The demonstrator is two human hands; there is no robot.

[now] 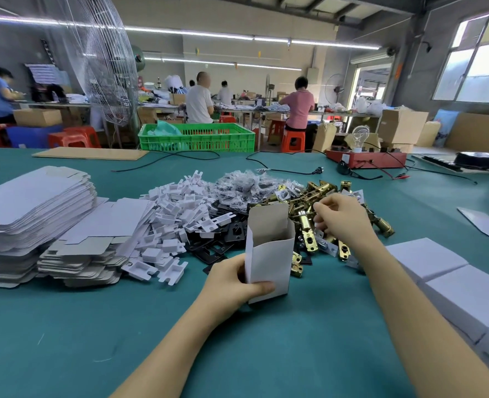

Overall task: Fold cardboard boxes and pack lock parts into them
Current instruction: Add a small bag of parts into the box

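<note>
The left hand (234,280) grips a white box (269,254) standing upright on the green desk (65,340), top flap open. The right hand (340,218), fingers curled, reaches into the heap of brass latches (309,222) just behind the box; whether it pinches a part cannot be told. White plastic inserts (174,219), black plates (217,242) and bagged parts (243,185) crowd the box's left and rear. Flat carton stacks (31,214) fill the left side, closed boxes (449,282) the right edge. Bare desk lies toward the person.

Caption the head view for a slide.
Left hand holds an open white box upright; right hand reaches into brass latches.
</note>
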